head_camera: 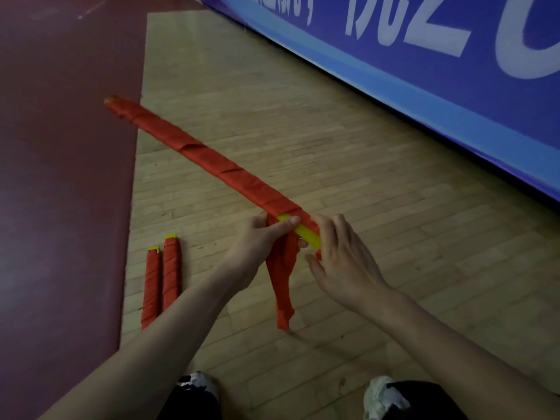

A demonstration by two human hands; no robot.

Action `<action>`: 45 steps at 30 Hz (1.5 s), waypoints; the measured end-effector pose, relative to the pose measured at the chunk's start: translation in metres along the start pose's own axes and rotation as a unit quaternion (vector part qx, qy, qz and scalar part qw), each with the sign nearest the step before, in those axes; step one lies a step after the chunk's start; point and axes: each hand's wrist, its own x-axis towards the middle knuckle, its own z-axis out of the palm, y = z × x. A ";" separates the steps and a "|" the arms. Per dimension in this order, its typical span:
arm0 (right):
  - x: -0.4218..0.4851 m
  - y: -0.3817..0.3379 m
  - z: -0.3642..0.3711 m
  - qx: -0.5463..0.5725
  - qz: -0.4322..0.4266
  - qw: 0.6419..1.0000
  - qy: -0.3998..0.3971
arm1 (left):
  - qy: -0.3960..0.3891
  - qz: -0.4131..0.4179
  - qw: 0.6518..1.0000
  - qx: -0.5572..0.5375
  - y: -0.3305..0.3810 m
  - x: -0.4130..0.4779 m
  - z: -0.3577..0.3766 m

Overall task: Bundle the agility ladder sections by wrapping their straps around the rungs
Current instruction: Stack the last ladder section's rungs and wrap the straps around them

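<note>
- The strap-wrapped rung bundle (212, 160), slanting from upper left to centre, is gripped by the left hand (257, 241).
- Its yellow end (309, 236) is covered by the right hand (342, 256); that grip cannot be told.

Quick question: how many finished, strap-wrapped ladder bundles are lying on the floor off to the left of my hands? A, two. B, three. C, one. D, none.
A: a left bundle and a right bundle lie side by side on the floor.
</note>
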 end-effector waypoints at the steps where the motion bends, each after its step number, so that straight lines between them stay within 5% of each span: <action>1: 0.001 0.002 -0.002 0.044 0.015 0.998 -0.032 | 0.000 -0.002 1.000 0.014 0.001 0.001 -0.001; 7: 0.011 0.015 -0.034 0.307 0.123 0.931 -0.151 | -0.041 0.023 0.997 0.064 0.010 0.001 -0.007; 12: 0.015 0.021 -0.052 0.522 0.154 0.795 -0.266 | -0.080 0.041 0.993 0.074 0.017 -0.004 -0.009; 15: 0.014 0.021 -0.049 0.550 0.148 0.779 -0.261 | -0.093 0.058 0.991 0.076 0.018 -0.006 -0.008; 32: 0.018 0.028 -0.034 0.441 0.139 0.887 -0.018 | -0.087 -0.035 0.996 0.008 0.010 -0.002 0.000; 38: 0.011 0.019 -0.025 0.211 0.075 0.974 0.042 | -0.082 -0.034 0.996 -0.007 0.002 -0.002 0.008; 45: 0.005 0.007 -0.002 0.044 0.028 0.998 0.041 | -0.074 -0.012 0.997 0.000 0.005 -0.007 0.004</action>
